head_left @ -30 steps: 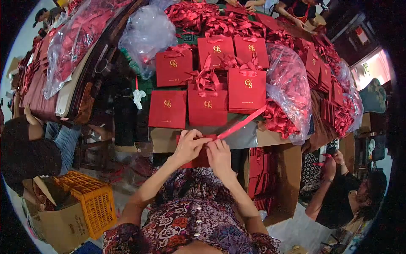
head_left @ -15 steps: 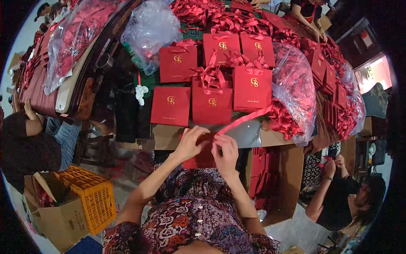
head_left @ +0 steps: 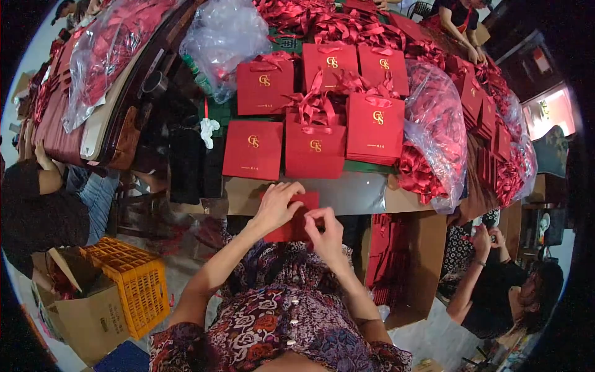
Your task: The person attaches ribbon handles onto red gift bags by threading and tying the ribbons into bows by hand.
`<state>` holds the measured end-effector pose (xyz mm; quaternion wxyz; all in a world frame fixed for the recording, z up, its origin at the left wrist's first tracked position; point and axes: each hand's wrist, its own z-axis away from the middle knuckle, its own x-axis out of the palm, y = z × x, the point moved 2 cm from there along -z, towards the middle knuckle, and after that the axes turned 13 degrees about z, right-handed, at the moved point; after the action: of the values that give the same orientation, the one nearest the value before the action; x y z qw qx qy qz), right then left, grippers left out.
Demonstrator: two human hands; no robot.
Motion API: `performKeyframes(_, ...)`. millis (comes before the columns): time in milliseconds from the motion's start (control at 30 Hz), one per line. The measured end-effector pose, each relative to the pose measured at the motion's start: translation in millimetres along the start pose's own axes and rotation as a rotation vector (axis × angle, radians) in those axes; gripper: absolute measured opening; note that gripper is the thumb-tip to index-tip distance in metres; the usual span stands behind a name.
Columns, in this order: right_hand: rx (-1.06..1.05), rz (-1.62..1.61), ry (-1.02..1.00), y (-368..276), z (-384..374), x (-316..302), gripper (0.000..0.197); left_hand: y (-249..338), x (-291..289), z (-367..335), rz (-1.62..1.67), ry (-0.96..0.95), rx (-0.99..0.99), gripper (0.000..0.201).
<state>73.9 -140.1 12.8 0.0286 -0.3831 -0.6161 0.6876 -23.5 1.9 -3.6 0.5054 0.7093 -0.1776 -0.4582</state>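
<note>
the table (head_left: 372,166) lies beyond the red gift bag (head_left: 288,232); over the bag's upper left, the left hand (head_left: 278,207) arches palm-down, grip unclear; at its right edge, the right hand (head_left: 327,234) curls narrowly, contents unclear.

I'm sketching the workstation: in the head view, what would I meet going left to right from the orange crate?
Orange crate → left hand → right hand → open cardboard box → co-worker in black.
</note>
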Motion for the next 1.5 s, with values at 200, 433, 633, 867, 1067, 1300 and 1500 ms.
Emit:
performKeyframes(200, 0.011, 0.095, 0.053, 7, -15, -4, 0.015, 4, 0, 0, 0.06, 0.005, -0.047, 0.021)
performKeyframes(433, -0.033, 0.072, 0.074, -1, -17, -9, 0.014, 11, -9, -3, 0.202, 0.084, -0.137, 0.019)
performKeyframes(633, -0.067, 0.136, 0.074, -3, -23, -9, 0.011, 12, -14, -4, 0.219, 0.049, -0.191, 0.02)
performKeyframes(867, 0.017, 0.224, 0.075, -9, -27, -5, 0.012, 20, -11, -3, 0.233, 0.093, -0.168, 0.018)
performKeyframes(1067, 0.182, 0.132, 0.056, -6, -32, -6, 0.024, 35, -10, 0, 0.078, 0.092, -0.05, 0.016)
performKeyframes(1300, 0.166, 0.171, 0.007, -3, -42, -13, 0.025, 43, -5, 4, -0.087, 0.105, 0.064, 0.013)
performKeyframes(1500, 0.04, 0.144, 0.135, -14, -35, -12, 0.02, 50, -13, 0, -0.029, 0.048, 0.061, 0.012)
